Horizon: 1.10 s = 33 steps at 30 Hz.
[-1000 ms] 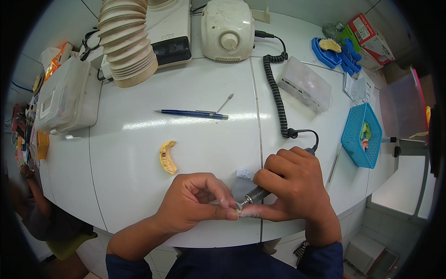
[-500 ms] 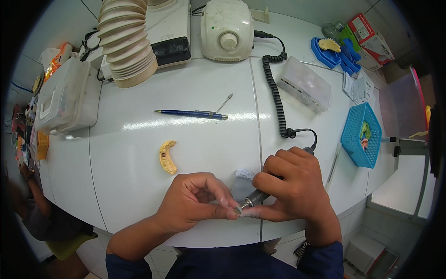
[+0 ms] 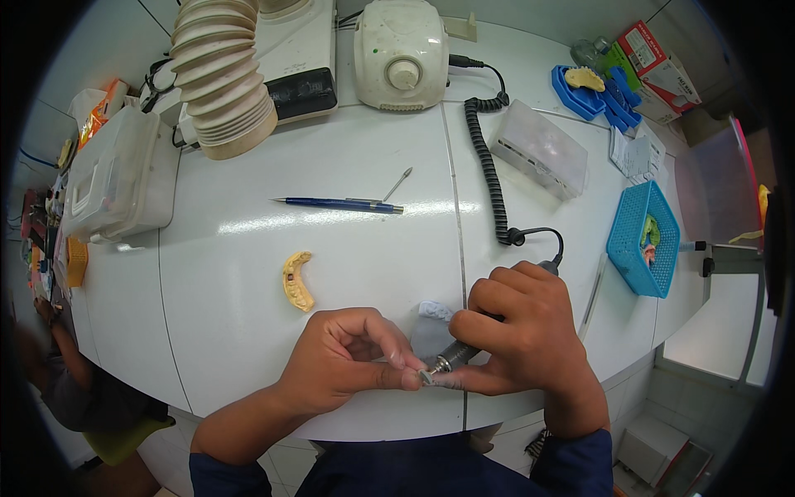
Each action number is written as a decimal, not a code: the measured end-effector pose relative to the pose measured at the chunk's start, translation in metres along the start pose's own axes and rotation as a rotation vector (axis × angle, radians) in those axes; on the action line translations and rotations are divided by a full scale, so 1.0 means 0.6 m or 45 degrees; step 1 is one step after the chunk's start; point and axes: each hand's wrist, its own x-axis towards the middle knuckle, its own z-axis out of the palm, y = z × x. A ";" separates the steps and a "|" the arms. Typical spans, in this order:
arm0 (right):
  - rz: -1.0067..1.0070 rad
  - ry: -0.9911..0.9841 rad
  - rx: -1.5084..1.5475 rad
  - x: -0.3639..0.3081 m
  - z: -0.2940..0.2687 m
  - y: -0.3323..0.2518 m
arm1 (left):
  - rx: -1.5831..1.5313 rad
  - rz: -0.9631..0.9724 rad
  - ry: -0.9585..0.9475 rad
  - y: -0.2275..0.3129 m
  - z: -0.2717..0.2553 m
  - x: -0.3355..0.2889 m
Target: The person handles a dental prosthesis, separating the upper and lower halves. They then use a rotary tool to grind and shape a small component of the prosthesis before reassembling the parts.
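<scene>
Near the table's front edge, my right hand [image 3: 522, 331] is wrapped round a dark rotary handpiece [image 3: 457, 354], its metal nose toward the left. A small grey tip [image 3: 426, 378] on the nose meets the fingertips of my left hand [image 3: 352, 356]. Thumb and forefinger of that hand are pinched together, and whatever lies between them is too small to make out. My right thumb reaches out close to the same spot. Just behind the handpiece lies a pale blue-grey dental cast [image 3: 431, 331], partly covered by my hands. A yellow dental cast [image 3: 296, 282], curved like an arch, rests farther left.
A coiled black cord [image 3: 489, 166] joins the handpiece to a cream control unit [image 3: 403, 58]. A ribbed suction hose [image 3: 224, 83] hangs at back left. Beyond my hands are a blue mechanical pencil [image 3: 339, 204] and a small bur [image 3: 399, 183]. A blue basket [image 3: 642, 240] stands right.
The whole view has shifted very slightly. My hands keep almost the same pose, with the handpiece tip still at the left fingertips.
</scene>
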 end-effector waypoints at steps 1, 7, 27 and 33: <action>0.016 0.000 -0.005 0.000 0.000 -0.001 | 0.002 0.000 -0.003 0.000 0.000 0.000; 0.073 0.013 -0.001 0.002 0.003 -0.004 | 0.025 -0.010 0.005 -0.003 -0.005 -0.001; 0.026 0.026 -0.020 -0.001 0.001 -0.002 | -0.018 -0.068 0.032 -0.002 -0.002 -0.001; 0.033 0.050 -0.017 0.000 0.003 -0.003 | -0.037 -0.069 0.027 -0.007 -0.005 -0.001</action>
